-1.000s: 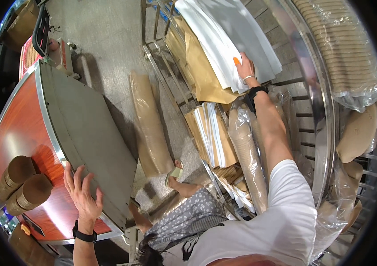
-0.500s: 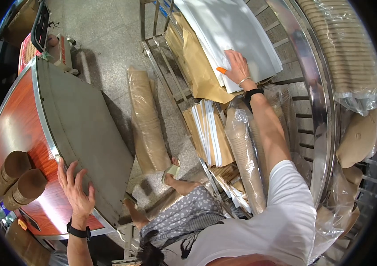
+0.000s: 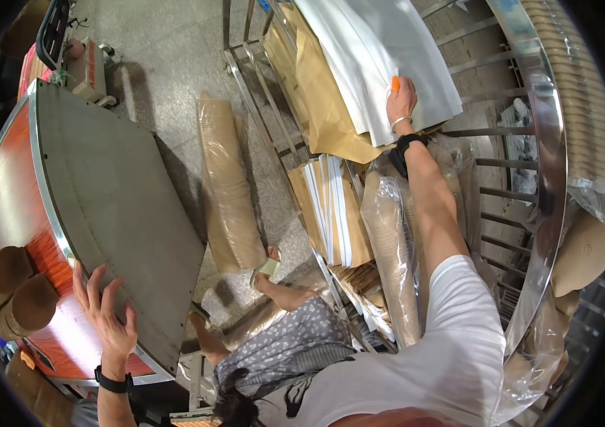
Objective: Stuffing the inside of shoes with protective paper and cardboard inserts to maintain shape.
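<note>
My left hand [image 3: 109, 313] is open, fingers spread, at the metal-trimmed edge of the red wood-patterned table [image 3: 14, 167]. It holds nothing. My right hand [image 3: 402, 103], with an orange cover on one digit, lies on a stack of white sheets [image 3: 366, 50]. Its fingers are curled in and pressed together; what is between them, if anything, is hidden. Brown paper [image 3: 331, 99] lies beside and partly under the white sheets on a metal rack [image 3: 256, 89]. Nearer to me on the rack are a bundle of brown and white flat paper pieces [image 3: 331, 210] and a plastic-wrapped stack of brown cups [image 3: 391, 249].
A long plastic-wrapped stack of brown cups [image 3: 224, 178] lies on the floor between table and rack. Two short brown cup stacks [image 3: 32, 306] rest on the table. A curved metal rail [image 3: 548, 107] and more wrapped cups [image 3: 580, 85] are at the right.
My right hand's fingers, spread over the white sheets before, are now drawn in, and the orange-covered digit points away from me. My left hand stays open by the table edge. The view has shifted slightly.
</note>
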A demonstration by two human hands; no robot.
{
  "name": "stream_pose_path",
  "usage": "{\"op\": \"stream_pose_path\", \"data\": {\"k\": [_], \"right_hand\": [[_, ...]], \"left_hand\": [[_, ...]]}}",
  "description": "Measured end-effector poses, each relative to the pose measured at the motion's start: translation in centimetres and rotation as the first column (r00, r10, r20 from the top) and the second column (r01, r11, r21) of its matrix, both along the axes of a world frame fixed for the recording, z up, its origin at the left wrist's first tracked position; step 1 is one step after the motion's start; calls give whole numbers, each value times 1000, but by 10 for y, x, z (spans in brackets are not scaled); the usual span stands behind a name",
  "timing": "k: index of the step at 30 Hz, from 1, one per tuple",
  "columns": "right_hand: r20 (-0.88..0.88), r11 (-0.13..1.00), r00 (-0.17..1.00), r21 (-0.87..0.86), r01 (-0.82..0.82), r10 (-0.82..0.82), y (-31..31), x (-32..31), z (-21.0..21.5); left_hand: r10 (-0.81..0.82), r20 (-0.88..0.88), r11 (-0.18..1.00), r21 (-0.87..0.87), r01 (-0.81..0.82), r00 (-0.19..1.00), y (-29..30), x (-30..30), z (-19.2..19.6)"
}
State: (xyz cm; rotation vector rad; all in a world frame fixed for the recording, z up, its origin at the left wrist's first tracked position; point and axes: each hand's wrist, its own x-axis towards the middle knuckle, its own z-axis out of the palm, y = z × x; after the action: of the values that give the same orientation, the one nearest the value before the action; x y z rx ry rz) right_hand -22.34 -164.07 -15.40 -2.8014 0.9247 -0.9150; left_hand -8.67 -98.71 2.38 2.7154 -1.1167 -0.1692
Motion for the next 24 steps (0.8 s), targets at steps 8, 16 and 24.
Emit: {"op": "stream_pose_path", "data": {"k": [8,16,24], "right_hand": [[-245,996,969,-82,-33,12,40,10,27],[-158,980,971,-56,-190,179,11,10,9],[-6,993,997,89,79,-78,23,21,21]], "left_hand": [[16,-15,999,39,-16,1000,2,-1,1],[9,-22,999,42,-8,1000,5,0,-1],[16,-37,999,30,-15,999,6,1,1]]}}
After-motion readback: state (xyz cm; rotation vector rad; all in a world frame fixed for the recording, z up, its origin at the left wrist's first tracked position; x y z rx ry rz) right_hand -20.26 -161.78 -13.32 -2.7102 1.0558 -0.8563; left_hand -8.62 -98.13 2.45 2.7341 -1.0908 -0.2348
